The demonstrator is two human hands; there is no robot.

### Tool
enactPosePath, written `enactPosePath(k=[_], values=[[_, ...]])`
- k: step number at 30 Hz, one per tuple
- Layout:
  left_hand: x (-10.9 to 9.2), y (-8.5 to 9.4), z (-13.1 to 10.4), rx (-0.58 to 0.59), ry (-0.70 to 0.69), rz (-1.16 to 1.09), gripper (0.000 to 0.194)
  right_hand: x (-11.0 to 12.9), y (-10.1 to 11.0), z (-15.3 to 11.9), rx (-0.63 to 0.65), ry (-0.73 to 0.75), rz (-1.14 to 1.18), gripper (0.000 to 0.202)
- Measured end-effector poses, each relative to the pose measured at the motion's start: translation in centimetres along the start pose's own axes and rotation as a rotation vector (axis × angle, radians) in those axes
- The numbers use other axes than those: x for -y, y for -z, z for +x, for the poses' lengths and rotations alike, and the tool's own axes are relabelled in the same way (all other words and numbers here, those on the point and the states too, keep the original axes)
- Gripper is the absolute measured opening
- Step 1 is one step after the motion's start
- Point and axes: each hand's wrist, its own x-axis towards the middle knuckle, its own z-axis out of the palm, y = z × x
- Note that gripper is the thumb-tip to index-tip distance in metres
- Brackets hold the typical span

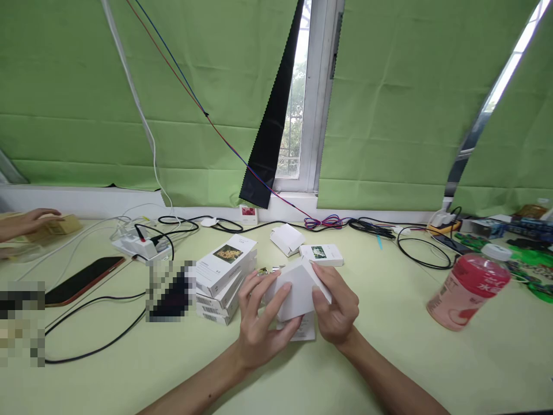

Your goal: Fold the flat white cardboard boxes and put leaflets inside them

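Both my hands hold a white box (296, 291) above the middle of the table. My left hand (261, 320) has its fingers spread over the box's left side and under it. The fingers of my right hand (337, 300) pinch the right edge. Beneath the box lies a white printed paper or box (305, 328), partly hidden. Left of my hands is a stack of white boxes (227, 259) with a flower picture on top. Behind are a blank white box (287, 238) and another with a flower picture (326, 254).
A pink bottle (470, 285) stands at the right, near coiled black cables (415, 259). At the left are a phone (86, 281), a power strip (142, 245) and loose cables. Another person's hand (37, 222) touches a yellow box (64, 225) at the far left.
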Motion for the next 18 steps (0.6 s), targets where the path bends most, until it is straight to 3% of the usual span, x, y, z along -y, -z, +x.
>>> enactPosePath(k=[18], values=[[0.39, 0.13, -0.32, 0.007, -0.024, 0.023, 0.06, 0.07, -0.14, -0.17, 0.012, -0.044, -0.007, 0.051]])
